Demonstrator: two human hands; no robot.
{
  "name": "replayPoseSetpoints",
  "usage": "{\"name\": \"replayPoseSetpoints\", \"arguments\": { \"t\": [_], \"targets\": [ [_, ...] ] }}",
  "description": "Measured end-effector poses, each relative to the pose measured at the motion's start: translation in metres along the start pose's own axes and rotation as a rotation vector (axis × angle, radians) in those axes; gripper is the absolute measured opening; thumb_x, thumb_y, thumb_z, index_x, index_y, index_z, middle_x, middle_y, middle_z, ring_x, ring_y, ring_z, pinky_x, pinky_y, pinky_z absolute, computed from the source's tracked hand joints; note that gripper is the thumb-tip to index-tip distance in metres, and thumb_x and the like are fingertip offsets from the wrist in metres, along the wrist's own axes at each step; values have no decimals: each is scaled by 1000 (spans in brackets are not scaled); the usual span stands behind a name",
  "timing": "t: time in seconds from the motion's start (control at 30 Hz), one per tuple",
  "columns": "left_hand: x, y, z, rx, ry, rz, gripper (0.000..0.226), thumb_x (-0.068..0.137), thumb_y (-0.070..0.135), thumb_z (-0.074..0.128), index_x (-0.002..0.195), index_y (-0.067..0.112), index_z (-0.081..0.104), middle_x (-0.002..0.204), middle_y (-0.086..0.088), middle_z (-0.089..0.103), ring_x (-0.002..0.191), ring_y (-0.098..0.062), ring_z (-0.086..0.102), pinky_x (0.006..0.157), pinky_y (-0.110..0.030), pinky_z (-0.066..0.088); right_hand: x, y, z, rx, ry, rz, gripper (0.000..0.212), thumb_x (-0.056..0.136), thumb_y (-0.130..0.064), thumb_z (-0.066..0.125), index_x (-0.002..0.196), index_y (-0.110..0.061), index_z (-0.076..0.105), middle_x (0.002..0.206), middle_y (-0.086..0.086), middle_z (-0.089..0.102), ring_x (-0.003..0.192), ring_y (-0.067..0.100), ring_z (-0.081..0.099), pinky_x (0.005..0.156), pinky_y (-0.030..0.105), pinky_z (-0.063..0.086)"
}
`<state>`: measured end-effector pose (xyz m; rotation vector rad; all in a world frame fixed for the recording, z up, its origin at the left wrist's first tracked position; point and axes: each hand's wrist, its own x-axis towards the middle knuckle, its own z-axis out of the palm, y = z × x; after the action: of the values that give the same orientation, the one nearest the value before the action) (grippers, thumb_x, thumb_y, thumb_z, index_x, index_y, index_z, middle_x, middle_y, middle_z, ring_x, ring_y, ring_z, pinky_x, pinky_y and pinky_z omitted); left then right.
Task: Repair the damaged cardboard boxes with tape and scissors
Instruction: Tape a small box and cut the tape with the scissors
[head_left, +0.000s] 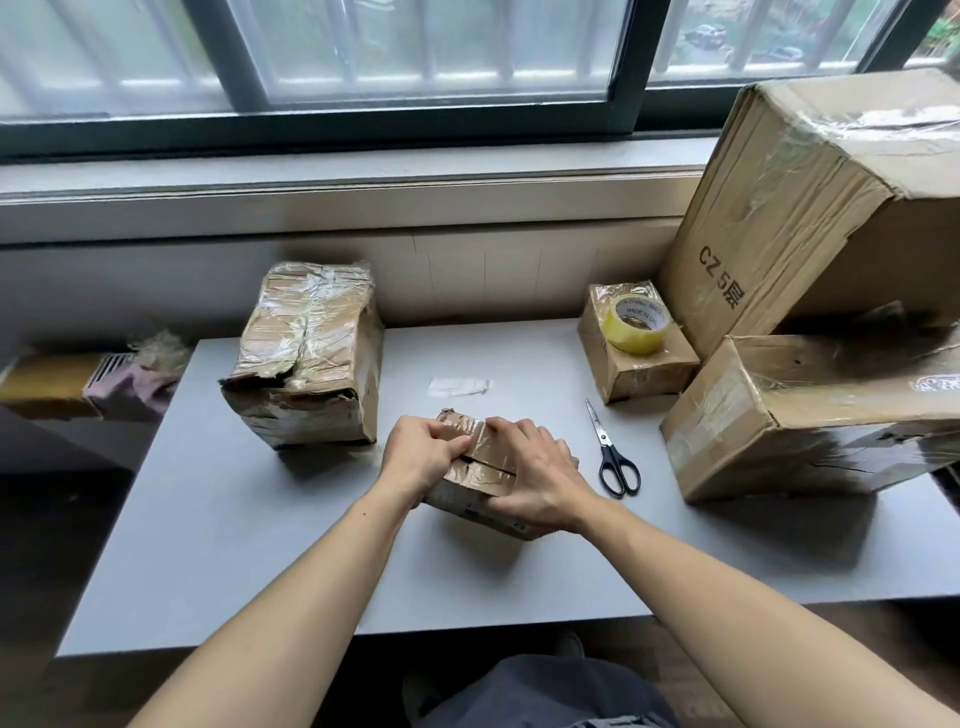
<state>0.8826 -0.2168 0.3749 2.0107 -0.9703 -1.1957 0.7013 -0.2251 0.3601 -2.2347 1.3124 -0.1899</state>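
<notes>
Left grip: the left hand (423, 452) curls over the near-left corner of the small box (488, 475), thumb pressing a strip of clear tape (470, 436) onto the top flaps.
Right grip: the right hand (540, 478) wraps the box's right side, fingers on top, thumb underneath at the near edge; the box looks tilted, its near side lifted off the counter (218, 545).
Task thing: the small box sits between both grips, at the middle of the counter.
Risk, tape: likely to wrinkle or trap air if the thumb rubs unevenly; the flap seam still shows a gap that could spring open.
Risk, box: held tipped, it could slip from the right grip.
Left of the grips: a crushed, heavily taped box (306, 358) stands near.
Beyond the grips: a white scrap (460, 387) lies on the counter.
Right of the grips: scissors (610, 449) lie just beside, blades closed; farther on, a yellow tape roll (636, 322) rests on a small carton (636, 364); two large cartons (810, 208) stack at the far right.
Surface: plain grey counter.
Room: a sill and barred window (415, 52) run behind; daylight.
</notes>
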Motion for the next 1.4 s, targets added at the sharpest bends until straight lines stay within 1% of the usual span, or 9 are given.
{"name": "replayPoseSetpoints", "arguments": {
  "t": [0.23,0.37,0.6,0.73,0.87,1.07,1.13,1.27,1.4],
  "targets": [
    [-4,-12,-2,37,-3,126,15,83,30,76,85,15,75,78,0,76,77,-20,71,74,-37,55,2,-1,-4,-217,-7,-47,96,72,-57,71,150,-26,24,126,4,43,115,27,43,94,42,31],
    [-5,-14,-6,215,12,185,19,86,32,73,77,15,74,72,0,73,66,-14,64,64,-28,48,4,0,-9,-305,-51,-79,99,74,-56,70,152,-23,20,129,6,41,118,28,40,99,44,31],
    [-3,-21,-3,275,-63,-27,25,83,25,77,72,10,61,66,-3,59,56,-17,51,48,-24,36,1,4,6,-416,-103,-72,104,74,-43,70,157,-37,7,132,9,37,121,30,37,105,45,27],
    [-1,-22,-5,87,-118,-172,29,78,26,81,68,11,58,65,-6,59,58,-19,50,57,-25,43,-5,11,9,-433,-92,-81,105,76,-50,66,156,-42,-1,131,7,38,118,29,38,100,43,28],
    [1,-27,-3,-87,-137,-255,20,86,23,77,80,7,67,82,-10,67,77,-21,62,92,-40,54,-1,14,7,-435,-128,-77,106,76,-66,65,156,-46,-2,131,6,41,117,29,41,96,42,30],
    [-6,-24,-3,108,-66,-120,29,92,30,68,72,10,67,68,-8,64,65,-22,57,65,-27,45,0,17,9,-421,-140,-94,111,69,-89,48,157,-42,-1,133,8,41,120,30,41,98,45,31],
    [-12,-21,-1,268,-5,-45,37,93,34,65,64,12,62,68,-15,66,67,-32,58,60,-30,42,1,15,10,-346,-126,-65,103,72,-91,31,158,-40,6,133,6,43,122,29,42,99,45,31],
    [-16,-19,1,430,62,-4,51,93,40,62,53,14,44,67,-16,62,86,-38,63,59,-31,33,10,14,7,-185,-139,-3,64,98,-61,43,151,-27,32,134,4,50,125,28,42,103,44,29],
    [-17,-22,0,441,63,19,55,91,41,65,51,14,38,50,-7,42,67,-37,46,52,-35,25,11,14,5,-165,-219,4,55,99,-54,47,144,-22,41,133,5,52,125,29,45,103,44,31]
  ]
}}
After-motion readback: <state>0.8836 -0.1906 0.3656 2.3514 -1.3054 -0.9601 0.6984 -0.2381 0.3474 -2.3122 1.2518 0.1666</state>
